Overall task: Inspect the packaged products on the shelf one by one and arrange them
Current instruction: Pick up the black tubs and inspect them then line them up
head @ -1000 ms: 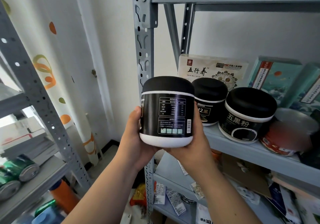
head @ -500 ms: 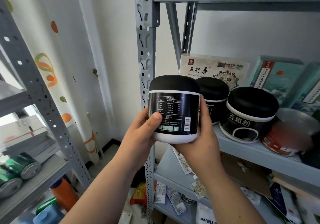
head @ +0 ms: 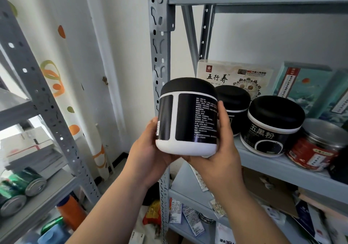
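Observation:
A black jar (head: 188,115) with a white base and a black lid is held upright in front of the grey shelf post. My left hand (head: 150,149) cups its left side and bottom. My right hand (head: 220,145) grips its right side, thumb up along the label. The label's seam and small printed text face me. On the shelf (head: 282,170) behind stand two matching black jars (head: 235,108) (head: 273,125); the nearer one tilts.
A red jar with a silver lid (head: 318,145) lies at the shelf's right. A white box (head: 233,76) and teal boxes (head: 308,87) lean against the back wall. The lower shelf holds loose packets (head: 190,217). Green cans (head: 22,187) lie on the left rack.
The jar has been turned in my hands: the nutrition panel with barcode rotated to the left, and the label seam and text block now face me. My left thumb came off the front.

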Action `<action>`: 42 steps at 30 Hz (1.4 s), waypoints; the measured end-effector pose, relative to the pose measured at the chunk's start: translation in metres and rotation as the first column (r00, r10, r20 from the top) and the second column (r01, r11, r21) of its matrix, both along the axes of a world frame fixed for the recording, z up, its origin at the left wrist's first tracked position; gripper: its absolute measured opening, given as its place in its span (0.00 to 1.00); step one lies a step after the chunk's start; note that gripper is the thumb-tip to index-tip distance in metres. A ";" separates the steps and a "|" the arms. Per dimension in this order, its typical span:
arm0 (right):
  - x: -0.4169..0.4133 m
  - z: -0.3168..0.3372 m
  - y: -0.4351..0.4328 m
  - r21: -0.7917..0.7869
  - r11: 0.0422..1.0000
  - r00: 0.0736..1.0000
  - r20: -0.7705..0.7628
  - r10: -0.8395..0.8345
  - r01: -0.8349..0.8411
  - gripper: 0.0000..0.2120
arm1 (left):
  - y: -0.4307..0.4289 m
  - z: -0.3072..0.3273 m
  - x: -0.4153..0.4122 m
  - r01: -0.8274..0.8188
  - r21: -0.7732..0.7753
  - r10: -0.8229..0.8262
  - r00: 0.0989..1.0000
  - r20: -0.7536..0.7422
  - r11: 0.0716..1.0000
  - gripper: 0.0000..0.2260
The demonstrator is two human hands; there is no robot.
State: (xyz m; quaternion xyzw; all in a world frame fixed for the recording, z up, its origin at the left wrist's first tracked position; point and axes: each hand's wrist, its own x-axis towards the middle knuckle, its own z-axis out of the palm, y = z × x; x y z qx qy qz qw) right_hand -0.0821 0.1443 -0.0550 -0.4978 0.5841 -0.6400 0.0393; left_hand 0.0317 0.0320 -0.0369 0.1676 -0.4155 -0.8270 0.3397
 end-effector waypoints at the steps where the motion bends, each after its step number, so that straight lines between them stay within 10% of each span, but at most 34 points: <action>1: -0.002 0.000 -0.001 -0.003 1.000 0.999 -0.021 -0.028 0.028 0.53 | -0.002 0.000 0.001 -0.028 -0.061 0.029 0.999 0.017 0.998 0.24; 7: -0.003 -0.002 -0.004 0.041 0.991 0.982 -0.145 -0.118 0.125 0.55 | -0.002 -0.002 0.007 -0.019 -0.259 0.030 0.999 0.041 0.966 0.46; 13: -0.003 -0.003 -0.005 0.071 0.992 0.979 -0.186 -0.087 0.102 0.53 | -0.002 -0.010 0.005 0.024 -0.002 -0.025 0.997 -0.071 1.000 0.26; 32: -0.002 -0.004 -0.005 0.129 0.991 0.981 -0.193 -0.022 0.048 0.42 | 0.001 -0.037 -0.002 0.506 0.226 -0.401 0.832 -0.384 0.833 0.30; 42: -0.012 -0.007 -0.007 0.121 0.985 0.976 0.194 0.101 -0.126 0.27 | 0.009 -0.023 -0.006 0.362 0.386 -0.265 0.922 -0.280 0.849 0.32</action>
